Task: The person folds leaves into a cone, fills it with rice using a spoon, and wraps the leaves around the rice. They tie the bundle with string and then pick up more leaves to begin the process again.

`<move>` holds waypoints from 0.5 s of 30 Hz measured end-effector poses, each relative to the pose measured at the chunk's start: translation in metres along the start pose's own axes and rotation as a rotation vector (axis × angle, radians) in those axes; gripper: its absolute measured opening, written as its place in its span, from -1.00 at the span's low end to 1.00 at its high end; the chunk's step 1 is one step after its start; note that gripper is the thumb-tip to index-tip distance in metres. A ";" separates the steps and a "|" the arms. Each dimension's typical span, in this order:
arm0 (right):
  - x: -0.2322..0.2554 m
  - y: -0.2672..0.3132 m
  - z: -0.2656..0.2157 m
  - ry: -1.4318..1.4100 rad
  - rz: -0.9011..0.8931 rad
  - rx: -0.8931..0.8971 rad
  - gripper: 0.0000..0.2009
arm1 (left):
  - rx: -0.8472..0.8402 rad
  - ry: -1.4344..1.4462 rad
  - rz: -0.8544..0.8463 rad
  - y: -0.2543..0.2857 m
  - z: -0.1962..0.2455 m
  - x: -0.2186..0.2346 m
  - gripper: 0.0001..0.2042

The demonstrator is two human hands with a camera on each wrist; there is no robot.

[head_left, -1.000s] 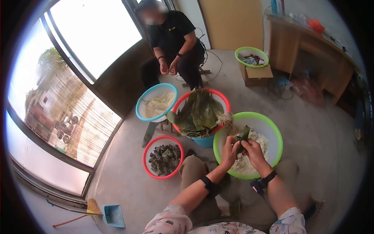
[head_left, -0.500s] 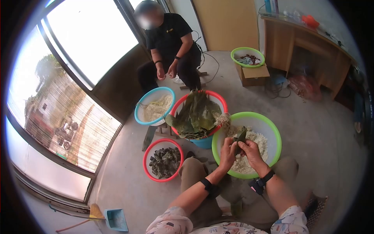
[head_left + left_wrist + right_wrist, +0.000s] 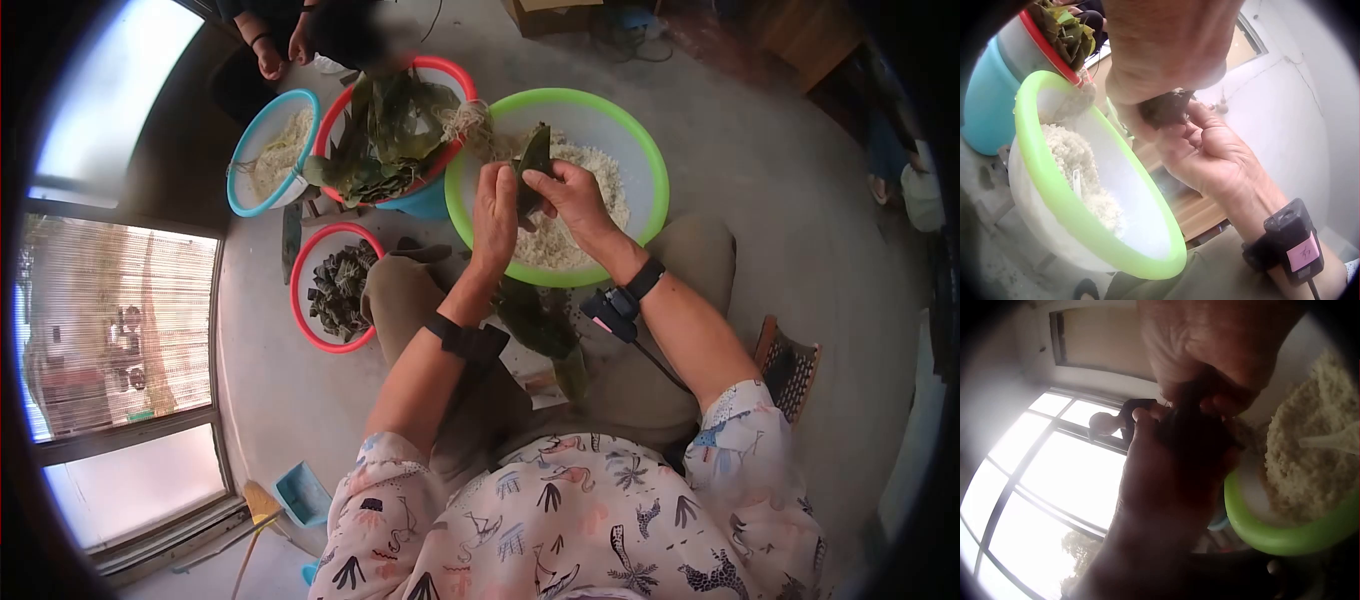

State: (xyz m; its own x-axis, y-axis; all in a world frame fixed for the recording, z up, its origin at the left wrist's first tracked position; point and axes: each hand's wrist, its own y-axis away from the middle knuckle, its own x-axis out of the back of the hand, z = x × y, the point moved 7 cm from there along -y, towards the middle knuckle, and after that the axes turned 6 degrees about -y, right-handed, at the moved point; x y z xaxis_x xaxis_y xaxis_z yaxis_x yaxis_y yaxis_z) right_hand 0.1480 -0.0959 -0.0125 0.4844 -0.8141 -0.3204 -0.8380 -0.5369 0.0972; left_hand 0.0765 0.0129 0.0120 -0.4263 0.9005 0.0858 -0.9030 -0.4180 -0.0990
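Observation:
A dark green leaf bundle (image 3: 536,155) is held up over the green-rimmed basin (image 3: 655,200), its pointed end upward. My left hand (image 3: 496,220) grips it from the left, and my right hand (image 3: 582,205) pinches it from the right with the thumb across it. In the left wrist view the bundle (image 3: 1166,109) shows dark between both hands. White rice (image 3: 600,180) lies in the basin below, and a white spoon (image 3: 1329,441) rests in it in the right wrist view. What the leaf encloses is hidden.
Left of the basin stand a red-rimmed tub of leaves (image 3: 400,120), a blue-rimmed basin (image 3: 317,120) and a red-rimmed basin of dark wrapped bundles (image 3: 342,285). Loose leaves (image 3: 540,320) lie between the legs. Another person's hands (image 3: 270,60) are at the top left.
The head view has tilted down, so the basins appear higher and more of the patterned shirt shows. Both hands still hold the leaf bundle over the green-rimmed basin.

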 end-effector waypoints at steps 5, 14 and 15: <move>-0.001 0.003 -0.002 -0.017 0.039 -0.013 -0.80 | -0.046 -0.058 -0.011 0.001 0.000 -0.008 -0.59; -0.007 0.004 -0.012 -0.027 -0.004 -0.009 -0.82 | -0.070 -0.042 0.087 -0.002 -0.013 -0.009 -0.68; -0.007 0.003 -0.012 -0.040 -0.021 -0.012 -0.82 | -0.066 -0.043 0.086 -0.002 -0.016 -0.009 -0.68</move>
State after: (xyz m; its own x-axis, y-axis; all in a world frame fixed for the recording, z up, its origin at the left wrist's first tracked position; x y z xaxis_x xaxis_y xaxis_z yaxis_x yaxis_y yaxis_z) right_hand 0.1445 -0.0944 0.0010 0.4916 -0.7930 -0.3598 -0.8243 -0.5570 0.1014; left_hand 0.0828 0.0077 -0.0040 -0.5048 0.8554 0.1163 -0.8584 -0.4831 -0.1724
